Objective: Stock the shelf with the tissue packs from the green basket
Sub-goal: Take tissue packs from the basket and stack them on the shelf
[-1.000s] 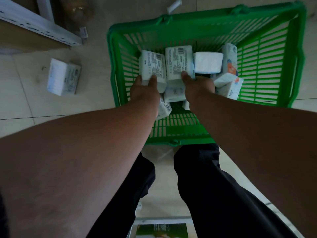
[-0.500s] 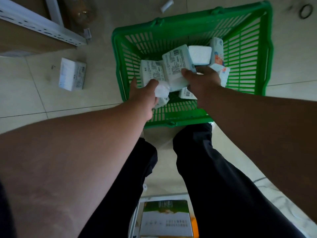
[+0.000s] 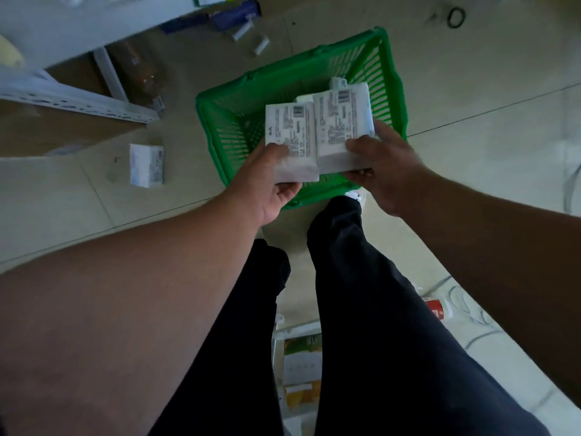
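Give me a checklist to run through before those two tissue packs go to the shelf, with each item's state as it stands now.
1. Left hand grips the left tissue pack: ok.
2. Right hand grips the right tissue pack: ok.
3. Both packs lifted above the green basket: ok.
4. Path left to the shelf free of clutter: not ok, a loose pack lies on the floor beside the basket.
5. Room on the shelf for two packs: cannot tell, its surface is blurred and mostly out of view.
6. Basket emptied: not ok, at least one pack shows behind the held ones.
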